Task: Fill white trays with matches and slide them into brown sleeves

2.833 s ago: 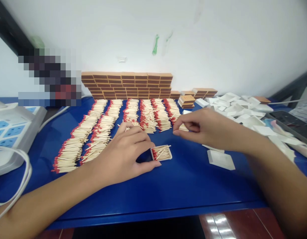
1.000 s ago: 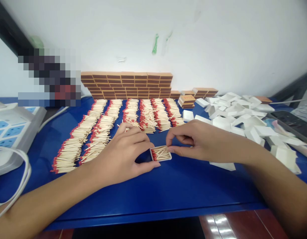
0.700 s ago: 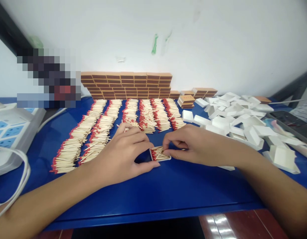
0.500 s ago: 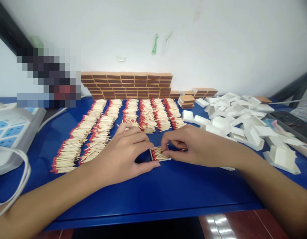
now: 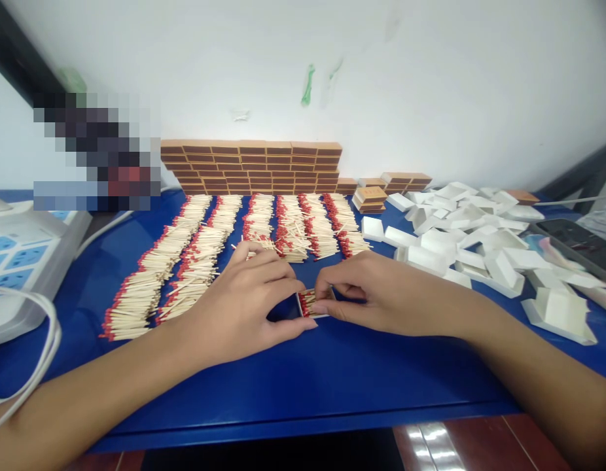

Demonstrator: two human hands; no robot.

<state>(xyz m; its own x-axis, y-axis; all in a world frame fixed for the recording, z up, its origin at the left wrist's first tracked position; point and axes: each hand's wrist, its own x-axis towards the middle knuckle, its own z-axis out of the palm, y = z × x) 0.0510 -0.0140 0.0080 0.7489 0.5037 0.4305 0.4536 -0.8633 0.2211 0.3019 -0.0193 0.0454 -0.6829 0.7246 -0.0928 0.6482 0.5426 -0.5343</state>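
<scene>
A small white matchbox tray [image 5: 307,304] holding red-tipped matches lies on the blue table [image 5: 293,373]. My left hand [image 5: 239,304] curls around the tray's left end, thumb and fingers pinching it. My right hand [image 5: 376,294] covers the tray's right part, with its fingertips pressed down on the matches inside. Rows of loose red-tipped matches [image 5: 205,252] lie just beyond both hands.
Brown matchbox sleeves [image 5: 251,167] are stacked like a wall at the back. Empty white trays [image 5: 480,245] are heaped on the right. A white power strip [image 5: 23,261] with its cable sits at the left, a dark phone [image 5: 578,245] at the far right.
My right hand came back from the match rows to the tray, then slid left over it, covering more of the matches. My left hand stayed on the tray.
</scene>
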